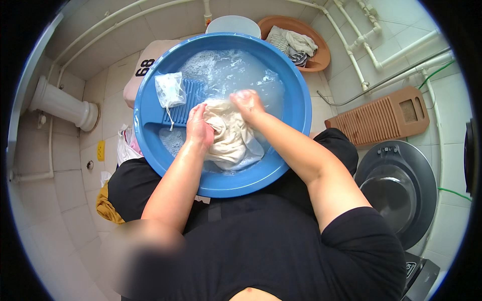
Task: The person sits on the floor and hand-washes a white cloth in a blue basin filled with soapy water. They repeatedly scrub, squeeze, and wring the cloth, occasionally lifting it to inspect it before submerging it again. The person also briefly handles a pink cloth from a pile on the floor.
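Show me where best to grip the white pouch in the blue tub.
Probably pinch the far edge of the pouch, coming from the left: it lies against the ridged panel, its cord trails from the near end, and the left hand is close at its lower right.

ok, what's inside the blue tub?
Inside the blue tub: cloudy, sudsy water, a bunched cream cloth and a small translucent bag over part of its ribbed section. Anything under the cloth and bag is hidden.

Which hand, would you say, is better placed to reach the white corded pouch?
Likely the left hand: it is nearer the pouch, while the right hand is at the cream cloth's right.
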Motion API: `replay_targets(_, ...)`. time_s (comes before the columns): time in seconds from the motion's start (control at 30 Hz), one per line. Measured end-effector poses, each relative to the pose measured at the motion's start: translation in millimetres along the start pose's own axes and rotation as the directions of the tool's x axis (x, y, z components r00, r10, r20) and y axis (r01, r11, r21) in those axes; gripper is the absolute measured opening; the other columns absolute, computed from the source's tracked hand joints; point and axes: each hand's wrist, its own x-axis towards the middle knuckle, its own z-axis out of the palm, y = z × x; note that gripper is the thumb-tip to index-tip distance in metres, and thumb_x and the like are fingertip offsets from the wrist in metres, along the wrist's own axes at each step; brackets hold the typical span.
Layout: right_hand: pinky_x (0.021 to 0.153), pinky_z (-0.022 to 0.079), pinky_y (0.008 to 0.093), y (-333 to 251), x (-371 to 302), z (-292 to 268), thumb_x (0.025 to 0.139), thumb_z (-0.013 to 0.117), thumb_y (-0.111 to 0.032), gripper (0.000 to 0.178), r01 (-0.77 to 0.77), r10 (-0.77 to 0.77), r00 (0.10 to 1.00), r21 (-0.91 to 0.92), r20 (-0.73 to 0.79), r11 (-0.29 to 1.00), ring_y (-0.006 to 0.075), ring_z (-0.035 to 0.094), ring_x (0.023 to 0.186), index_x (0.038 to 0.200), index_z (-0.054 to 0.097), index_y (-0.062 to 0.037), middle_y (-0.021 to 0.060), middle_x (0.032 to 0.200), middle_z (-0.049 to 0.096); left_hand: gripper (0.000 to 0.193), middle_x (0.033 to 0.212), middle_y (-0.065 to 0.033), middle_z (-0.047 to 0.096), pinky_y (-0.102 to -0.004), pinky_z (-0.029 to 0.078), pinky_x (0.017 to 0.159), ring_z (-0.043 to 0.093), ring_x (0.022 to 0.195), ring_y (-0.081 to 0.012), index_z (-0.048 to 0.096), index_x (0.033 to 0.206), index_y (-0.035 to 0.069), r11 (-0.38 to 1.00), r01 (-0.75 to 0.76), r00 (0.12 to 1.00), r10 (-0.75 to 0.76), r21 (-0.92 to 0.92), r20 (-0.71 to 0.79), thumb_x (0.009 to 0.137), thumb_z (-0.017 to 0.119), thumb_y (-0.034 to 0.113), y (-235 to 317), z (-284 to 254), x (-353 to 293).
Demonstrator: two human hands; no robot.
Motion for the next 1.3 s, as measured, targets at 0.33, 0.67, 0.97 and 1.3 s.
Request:
replay_targets(0.33,0.067,0.048,0.038,-94.0,-106.2,16.3,0.072,0.063,-0.032,0.023,0.88,-0.881,0.473,0.046,0.007,0.473,0.0288,0.058,0.075,0.075,0.061,-0.0089,0.0103,0.091,0.057,0.026,0.093,-0.0073,0.056,-0.03,0.046,0.075,0.054,0.085,-0.0181,0.052,0.101,0.007,0.983,0.173,0.983,-0.177,0.063,0.049,0.09,0.046,0.03,-1.9,-21.4,5.5)
replay_targets(0.67,0.054,0.046,0.0375,-95.0,-88.0,17.8,0.078,0.059,-0.027,0.027,0.66,-0.648,0.742,0.022,-0.172,0.751,0.0288,0.057,0.059,0.059,0.057,-0.0074,0.012,0.061,0.056,0.03,0.075,-0.0023,0.056,-0.0333,0.045,0.061,0.054,0.069,-0.0165,0.052,0.085,0.012,0.917,0.396,0.869,-0.393,0.052,0.302,0.091,0.043,0.039,1.0,-32.5,7.7)
replay_targets(0.97,0.068,0.046,0.0378,8.4,26.0,-9.2,0.079,0.057,-0.047,0.046,-0.207,0.227,0.965,0.155,-0.13,0.966,0.0304,0.06,0.075,0.069,0.059,-0.0023,0.0191,0.087,0.062,0.026,0.091,-0.0085,0.059,-0.0354,0.046,0.082,0.057,0.087,-0.0204,0.054,0.098,0.005,0.971,0.236,0.972,-0.235,-0.046,0.027,0.091,0.044,0.029,2.9,1.7,-7.0)
replay_targets(1.3,0.07,0.047,0.0313,23.0,1.1,-28.0,0.071,0.067,-0.038,0.045,-0.105,0.14,0.907,-0.109,0.398,0.988,0.0202,0.061,0.08,0.084,0.064,0.0045,0.0131,0.087,0.065,0.041,0.115,-0.0074,0.048,-0.0402,0.04,0.083,0.049,0.104,-0.0205,0.037,0.125,0.01,0.987,0.086,0.995,-0.077,0.139,-0.066,0.089,0.049,0.024,16.4,6.3,-13.0)
